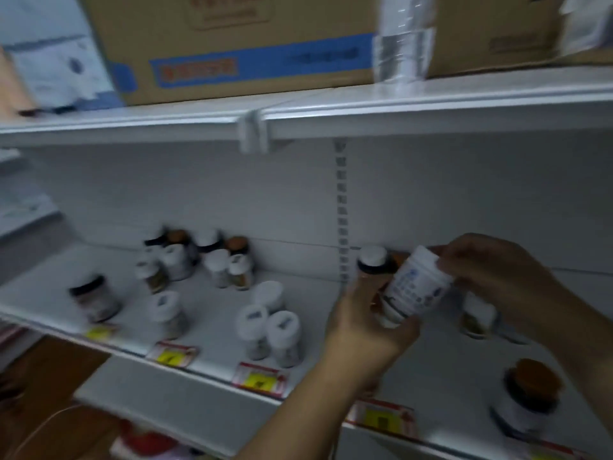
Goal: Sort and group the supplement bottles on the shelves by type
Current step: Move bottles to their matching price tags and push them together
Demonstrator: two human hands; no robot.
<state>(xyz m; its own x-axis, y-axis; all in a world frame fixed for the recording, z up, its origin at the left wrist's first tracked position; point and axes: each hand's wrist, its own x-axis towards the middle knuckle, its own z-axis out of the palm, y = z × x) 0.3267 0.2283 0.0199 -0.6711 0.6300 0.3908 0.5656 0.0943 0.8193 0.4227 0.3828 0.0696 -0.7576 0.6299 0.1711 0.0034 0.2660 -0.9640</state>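
Both hands raised over the white metal shelf [212, 330] — left hand [358, 330] with its grip closed under a tilted white plastic supplement bottle with blue print [414, 290], right hand [497, 273] pinching its top — beside a dark bottle with a white cap [373, 260], blurred clusters of white-capped bottles [268, 323] standing further left.

Bottle trio [269, 330] on shelf [212, 327]. Bottle cluster [199, 257] behind-left of trio. Cardboard box [238, 44] on upper shelf [431, 104], above.
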